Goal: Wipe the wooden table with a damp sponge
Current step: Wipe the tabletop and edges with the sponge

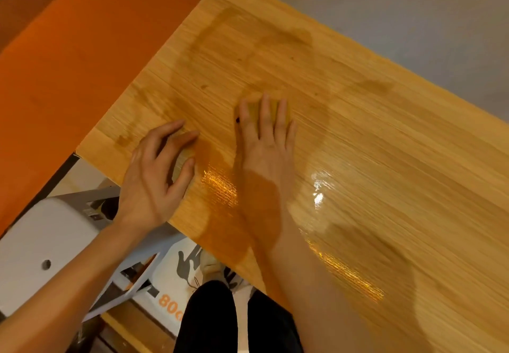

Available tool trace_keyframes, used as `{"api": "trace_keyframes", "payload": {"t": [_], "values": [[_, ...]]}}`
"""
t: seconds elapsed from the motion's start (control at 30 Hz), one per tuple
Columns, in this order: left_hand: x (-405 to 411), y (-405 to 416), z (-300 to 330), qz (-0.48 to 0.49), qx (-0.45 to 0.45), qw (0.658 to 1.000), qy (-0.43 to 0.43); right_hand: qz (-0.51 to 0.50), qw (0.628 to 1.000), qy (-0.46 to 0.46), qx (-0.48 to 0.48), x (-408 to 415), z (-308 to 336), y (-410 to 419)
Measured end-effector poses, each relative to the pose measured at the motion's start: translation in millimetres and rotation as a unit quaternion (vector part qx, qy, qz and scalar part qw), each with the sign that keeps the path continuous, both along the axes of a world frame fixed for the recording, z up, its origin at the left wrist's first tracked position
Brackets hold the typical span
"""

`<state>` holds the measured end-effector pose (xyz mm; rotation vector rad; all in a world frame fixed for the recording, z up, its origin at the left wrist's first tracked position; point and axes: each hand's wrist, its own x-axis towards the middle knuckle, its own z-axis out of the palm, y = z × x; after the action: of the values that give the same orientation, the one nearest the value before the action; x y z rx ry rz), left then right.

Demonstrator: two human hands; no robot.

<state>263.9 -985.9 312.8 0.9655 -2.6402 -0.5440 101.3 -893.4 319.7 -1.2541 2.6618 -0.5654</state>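
Observation:
The wooden table [358, 137] fills most of the head view, with dark damp streaks and shiny wet patches across it. A yellow sponge [272, 104] lies near the table's middle, mostly hidden under my right hand [264, 143]. That hand presses flat on it with straight fingers. My left hand [157, 170] is at the table's near left edge, arched, with its spread fingertips touching the wood and holding nothing.
An orange surface [68, 63] runs along the table's left end. Below the near edge stand a white plastic seat [46, 242], a printed box [176, 275] and my dark-clad legs [209, 322]. Grey floor [413, 8] lies beyond the far edge.

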Motion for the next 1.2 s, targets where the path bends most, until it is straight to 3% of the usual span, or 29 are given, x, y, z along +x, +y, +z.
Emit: {"api": "trace_keyframes", "payload": {"t": [0.1,0.2,0.37,0.47,0.57,0.7,0.9,0.97,1.03,1.1,1.2], "values": [[0.0,0.0,-0.4,-0.005,0.001,1.0,-0.004,0.093,0.995,0.02,-0.002,67.0,6.0,54.3],[-2.0,-0.1,1.3,0.002,0.012,1.0,-0.013,0.118,0.992,0.047,-0.011,46.8,-1.1,51.8],[-1.4,0.4,10.4,-0.008,0.04,0.999,-0.036,-0.008,0.999,0.028,0.037,-18.4,9.8,10.2],[-4.7,-11.7,18.5,-0.05,0.042,0.997,-0.045,-0.049,0.997,0.031,0.043,-19.8,13.2,60.6],[-27.4,-33.5,20.6,-0.079,0.044,0.996,-0.021,-0.174,0.984,-0.006,0.039,-17.4,18.9,110.5],[-63.4,-56.7,18.7,-0.081,0.024,0.996,0.006,-0.278,0.96,-0.019,0.029,8.2,20.4,80.4],[-73.5,-68.2,12.6,-0.101,0.045,0.994,0.0,-0.062,0.997,0.045,-0.014,80.0,12.4,4.8],[-72.4,-66.8,11.5,-0.102,0.05,0.994,0.003,0.018,0.998,0.031,0.058,64.8,17.3,35.8],[-71.7,-67.4,10.5,-0.101,0.052,0.994,0.011,-0.039,0.994,0.029,0.097,40.4,20.1,80.9],[-71.5,-68.5,9.4,-0.106,0.049,0.993,0.017,-0.195,0.978,-0.025,0.061,17.7,27.6,108.6],[-74.3,-70.2,9.3,-0.109,0.046,0.993,0.02,-0.289,0.956,-0.038,0.024,13.4,29.1,68.7]]}}
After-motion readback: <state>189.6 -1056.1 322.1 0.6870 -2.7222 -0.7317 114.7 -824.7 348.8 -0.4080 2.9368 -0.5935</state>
